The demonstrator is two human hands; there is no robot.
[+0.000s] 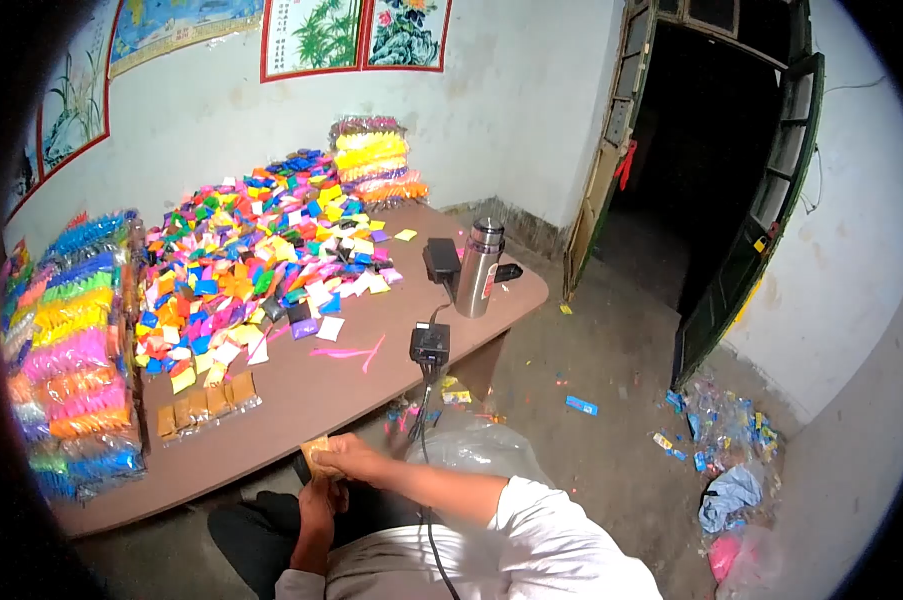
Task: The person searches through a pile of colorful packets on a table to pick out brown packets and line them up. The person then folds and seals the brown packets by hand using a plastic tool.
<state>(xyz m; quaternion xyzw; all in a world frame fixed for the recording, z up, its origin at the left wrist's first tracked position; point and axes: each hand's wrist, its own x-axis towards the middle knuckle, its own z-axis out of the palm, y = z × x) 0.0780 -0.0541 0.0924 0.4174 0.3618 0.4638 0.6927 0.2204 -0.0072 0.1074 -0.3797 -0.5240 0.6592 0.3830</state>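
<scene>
Just past the table's near edge, above my lap, my two hands are together at a small tan packet (315,453). My right hand (354,459) comes in from the right, its fingers closed on the packet. Below it, my left hand (321,497) is closed round the packet's lower part; its fingertips are partly hidden. On the table nearby lies a clear plastic strip of similar tan packets (209,403). Beyond it spreads a big heap of small coloured packets (261,250).
Stacks of bagged coloured packets (76,350) stand at the table's left, with another stack (373,160) at the back. A steel flask (480,270), a black adapter (441,260) and a cabled black box (429,343) sit right on the brown table (301,400). Plastic litter (726,440) lies by the doorway.
</scene>
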